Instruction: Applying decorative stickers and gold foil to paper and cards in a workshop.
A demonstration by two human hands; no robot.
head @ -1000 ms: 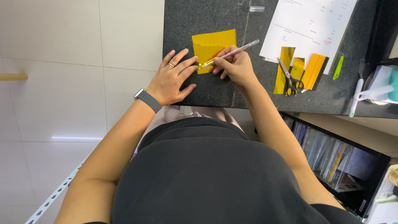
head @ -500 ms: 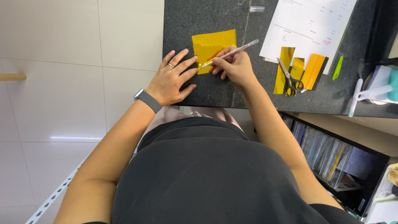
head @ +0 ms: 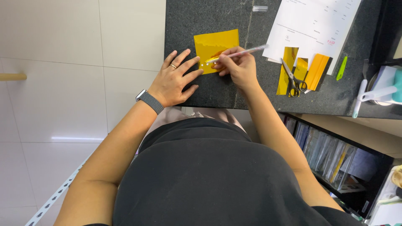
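Slip risk: left hand lies flat, fingers spread, only fingertips pinning the yellow foil sheet on the dark worktop, right hand closed in a pen grip on the thin tool, tip just beyond on the sheet; pressure there could skid or tear it.

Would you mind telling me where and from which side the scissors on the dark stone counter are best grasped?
Take the small scissors by their dark finger loops, which point toward the counter's near edge; come from that near side. The blades point away, lying across the shiny gold strips, so the loops are the free, safe end.
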